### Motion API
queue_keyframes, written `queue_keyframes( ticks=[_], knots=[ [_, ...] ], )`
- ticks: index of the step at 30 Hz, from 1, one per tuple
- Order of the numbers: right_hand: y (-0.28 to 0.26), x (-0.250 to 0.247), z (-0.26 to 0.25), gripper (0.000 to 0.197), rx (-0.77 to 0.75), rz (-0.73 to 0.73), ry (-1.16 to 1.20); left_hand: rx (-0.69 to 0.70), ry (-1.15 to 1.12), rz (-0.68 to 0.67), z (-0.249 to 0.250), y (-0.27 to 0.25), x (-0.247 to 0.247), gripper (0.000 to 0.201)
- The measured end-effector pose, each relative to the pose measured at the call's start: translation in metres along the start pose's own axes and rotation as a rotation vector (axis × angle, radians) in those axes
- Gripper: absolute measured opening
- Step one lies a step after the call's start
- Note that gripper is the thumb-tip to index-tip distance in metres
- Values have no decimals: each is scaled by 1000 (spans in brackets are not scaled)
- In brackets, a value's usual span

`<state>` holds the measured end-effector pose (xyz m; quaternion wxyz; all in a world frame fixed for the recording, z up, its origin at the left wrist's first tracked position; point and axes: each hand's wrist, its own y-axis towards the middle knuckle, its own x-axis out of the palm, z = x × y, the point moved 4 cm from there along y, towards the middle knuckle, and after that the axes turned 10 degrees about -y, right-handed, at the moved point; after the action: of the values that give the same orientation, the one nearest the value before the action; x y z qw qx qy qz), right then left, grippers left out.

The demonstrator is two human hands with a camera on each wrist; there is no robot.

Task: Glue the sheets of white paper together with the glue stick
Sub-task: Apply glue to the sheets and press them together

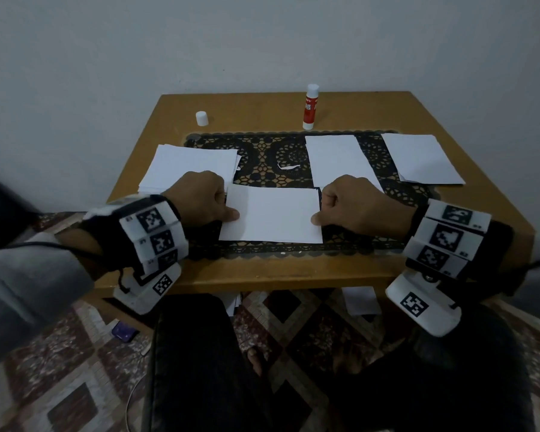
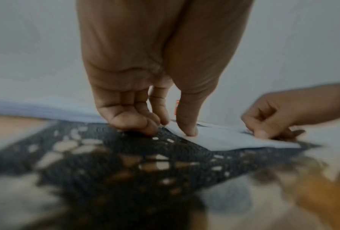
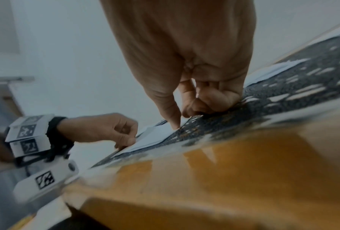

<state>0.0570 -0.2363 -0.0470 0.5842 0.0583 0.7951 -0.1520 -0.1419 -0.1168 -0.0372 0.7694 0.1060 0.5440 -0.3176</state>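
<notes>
The left hand and right hand each pinch, thumb on top with fingers curled, an end of the white sheet lying between them on black lace matting over the wooden table. Beyond the grip lie paper stacks, a loose cap and the upright glue stick against a plain wall. Only the head view shows the patterned floor; the left wrist view shows the thumb pressed on the sheet's edge.

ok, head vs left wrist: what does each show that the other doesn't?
Head only: the uncapped glue stick standing at the table's far edge, its cap apart to the left, and the other paper piles.
Left wrist only: the left hand's underside, thumb on top of the sheet, curled fingers on the lace mat.
Both: the left hand, the right hand, each holding an end of the sheet on the mat.
</notes>
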Motion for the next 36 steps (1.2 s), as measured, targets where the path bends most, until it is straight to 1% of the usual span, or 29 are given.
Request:
queue_keyframes(
  ticks=[1, 2, 3, 4, 5, 6, 7, 8, 9, 12, 13, 16, 17, 19, 21, 23, 25, 28, 29, 33, 35, 36],
  knots=[
    [-4, -2, -3, 23, -20, 41, -55, 59, 83, 57, 4, -4, 0, 28],
    [-11, -5, -9, 25, -71, 97, -154, 155, 161, 114, 11, -9, 0, 28],
    [-18, -5, -17, 34, -151, 130, -280, 268, 227, 137, 18, -14, 2, 30],
    [-26, -1, -27, 48, -249, 108, -403, 360, 288, 100, 24, -18, 6, 38],
    [-34, 7, -37, 65, -341, 17, -500, 410, 339, 5, 27, -21, 13, 49],
    [-41, 18, -44, 80, -418, -107, -557, 413, 386, -117, 26, -22, 21, 58],
    [-45, 28, -47, 92, -458, -230, -586, 389, 430, -225, 23, -22, 27, 63],
    [-43, 33, -46, 98, -466, -315, -598, 361, 457, -294, 18, -21, 31, 65],
    [-37, 33, -43, 99, -441, -358, -599, 344, 465, -326, 13, -19, 33, 66],
    [-19, 23, -33, 101, -309, -365, -598, 343, 495, -337, 7, -17, 35, 67],
    [-20, 24, -34, 102, -310, -367, -614, 344, 505, -337, 8, -18, 35, 67],
    [-38, 36, -44, 106, -418, -441, -614, 335, 491, -345, 10, -17, 33, 67],
    [-40, 36, -44, 104, -420, -449, -600, 329, 477, -352, 10, -17, 33, 67],
    [-33, 28, -39, 101, -351, -424, -593, 318, 453, -368, 11, -16, 32, 67],
    [-31, 25, -37, 108, -302, -416, -594, 317, 445, -377, 12, -16, 31, 67],
    [-40, 32, -41, 116, -347, -459, -613, 316, 444, -382, 12, -15, 32, 68],
    [-45, 35, -45, 117, -368, -483, -620, 313, 432, -385, 12, -14, 33, 68],
    [-31, 23, -44, 106, -277, -436, -608, 313, 405, -390, 13, -14, 33, 69],
    [-28, 21, -46, 102, -274, -423, -600, 316, 405, -390, 13, -13, 33, 69],
    [-42, 29, -65, 100, -407, -443, -579, 323, 423, -367, 14, -15, 31, 69],
    [-36, 27, -63, 94, -392, -396, -571, 322, 440, -329, 20, -15, 27, 70],
    [-29, 23, -59, 85, -371, -338, -556, 328, 446, -297, 24, -14, 23, 69]
  ],
)
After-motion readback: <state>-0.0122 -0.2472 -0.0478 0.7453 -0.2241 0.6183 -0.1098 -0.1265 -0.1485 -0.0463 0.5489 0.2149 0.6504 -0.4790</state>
